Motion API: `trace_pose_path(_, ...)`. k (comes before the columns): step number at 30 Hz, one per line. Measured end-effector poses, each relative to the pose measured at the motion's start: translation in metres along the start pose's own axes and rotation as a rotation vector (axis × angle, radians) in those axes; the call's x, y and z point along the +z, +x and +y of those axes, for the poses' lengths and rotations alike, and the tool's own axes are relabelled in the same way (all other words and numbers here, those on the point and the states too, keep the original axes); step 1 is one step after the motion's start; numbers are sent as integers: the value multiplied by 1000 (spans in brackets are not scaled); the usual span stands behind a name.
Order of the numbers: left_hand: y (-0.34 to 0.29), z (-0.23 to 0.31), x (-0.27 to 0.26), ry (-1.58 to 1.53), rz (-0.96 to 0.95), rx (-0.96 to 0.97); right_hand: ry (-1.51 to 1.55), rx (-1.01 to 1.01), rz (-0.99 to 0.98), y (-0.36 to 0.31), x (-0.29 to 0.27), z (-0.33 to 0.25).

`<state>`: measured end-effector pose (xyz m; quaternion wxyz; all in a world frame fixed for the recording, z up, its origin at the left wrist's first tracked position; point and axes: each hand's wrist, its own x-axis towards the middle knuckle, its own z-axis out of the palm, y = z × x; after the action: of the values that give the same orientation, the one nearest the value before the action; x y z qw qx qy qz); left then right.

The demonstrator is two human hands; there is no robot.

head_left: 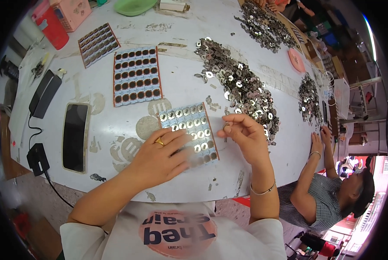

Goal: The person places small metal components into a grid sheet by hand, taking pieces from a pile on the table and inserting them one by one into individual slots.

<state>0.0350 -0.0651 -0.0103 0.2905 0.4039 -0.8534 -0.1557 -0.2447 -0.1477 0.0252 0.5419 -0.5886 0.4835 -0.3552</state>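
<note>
You had a blue, red-edged gridded panel (210, 125) lying flat in front of you on the white table (185, 186), with silver octagonal-looking pieces (179, 127) on most of its dark discs and a bare disc (213, 156) at its five o'clock corner. Your left hand (162, 152), wearing a gold ring (159, 141), reached over the panel from eight o'clock, loosely open with the fingers spread and slightly bent; its fingertips were blurred, so whether they pressed on the panel or held anything could not be told. Your right hand (246, 135) was just off the panel's edge at three o'clock, thumb and forefinger nearly closed in a pinch on what seemed to be a small metal piece (227, 125), though it was too tiny to make out well.

Seen from the panel, a long heap of metal pieces (241, 82) spread between one and two o'clock. A second panel (136, 79) of dark discs lay between ten and eleven, with a third panel (98, 44) beyond it. A smartphone (75, 138) lay at nine, a pink dish (296, 60) at two, and a co-worker (308, 195) sat at four.
</note>
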Motion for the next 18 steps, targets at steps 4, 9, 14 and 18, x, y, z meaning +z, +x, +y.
trace_pose_path(4,14,6,-2,57,-11,0,184,283,-165,-11,4,-8)
trace_pose_path(9,14,9,7,106,-37,-6,-196,216,-232,-12,9,-6)
trace_pose_path(14,14,6,5,91,-107,-16,-269,149,-233,-12,12,-4)
trace_pose_path(18,14,6,5,85,-101,-21,-290,43,-151,-18,17,3)
